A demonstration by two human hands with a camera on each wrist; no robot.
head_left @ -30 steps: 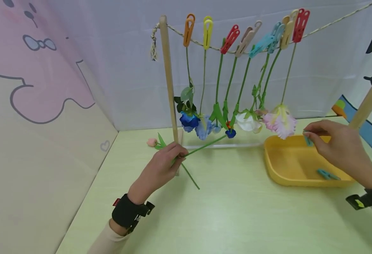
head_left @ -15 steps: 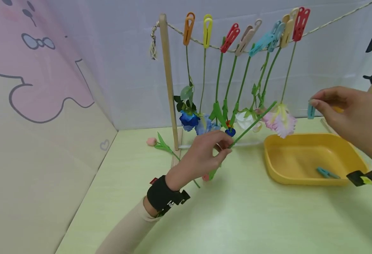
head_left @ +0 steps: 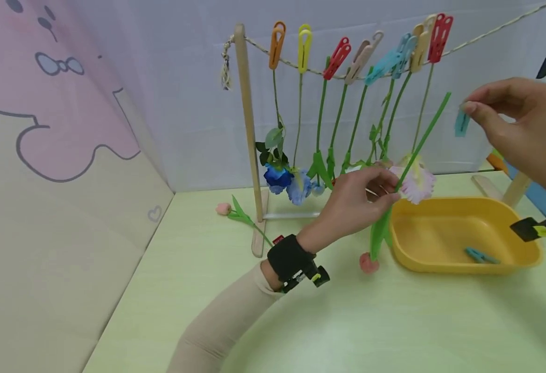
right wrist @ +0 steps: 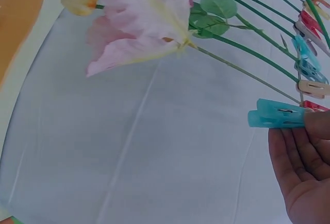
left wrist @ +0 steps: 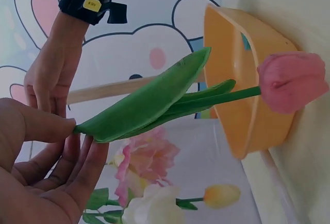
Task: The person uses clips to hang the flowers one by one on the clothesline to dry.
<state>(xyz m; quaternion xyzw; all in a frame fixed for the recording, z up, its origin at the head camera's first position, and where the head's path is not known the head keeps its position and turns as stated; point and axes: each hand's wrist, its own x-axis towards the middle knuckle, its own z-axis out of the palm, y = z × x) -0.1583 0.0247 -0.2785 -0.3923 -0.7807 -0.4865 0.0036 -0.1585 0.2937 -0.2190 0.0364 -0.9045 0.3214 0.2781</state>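
Observation:
My left hand [head_left: 363, 199] pinches the green stem of a pink tulip [head_left: 369, 263], bloom down, stem end slanting up toward the rope; the tulip [left wrist: 291, 82] and its leaves fill the left wrist view. My right hand [head_left: 511, 122] pinches a teal clothespin [head_left: 461, 123] near the stem's upper tip; the clothespin [right wrist: 278, 114] shows at my fingertips in the right wrist view. Above, a rope [head_left: 487, 33] strung from a wooden post [head_left: 249, 124] carries several coloured pegs, each gripping a flower that hangs head down.
A yellow tray [head_left: 464, 235] at right holds one more teal clothespin [head_left: 480, 255]. Another pink tulip [head_left: 235, 211] lies on the green table by the post's foot. A second wooden post [head_left: 515, 191] stands behind the tray. Cartoon-printed walls close in at left and rear.
My left hand lifted the tulip off the table and carried it right and upward, turning the bloom down. My right hand rose from the tray with the teal clothespin.

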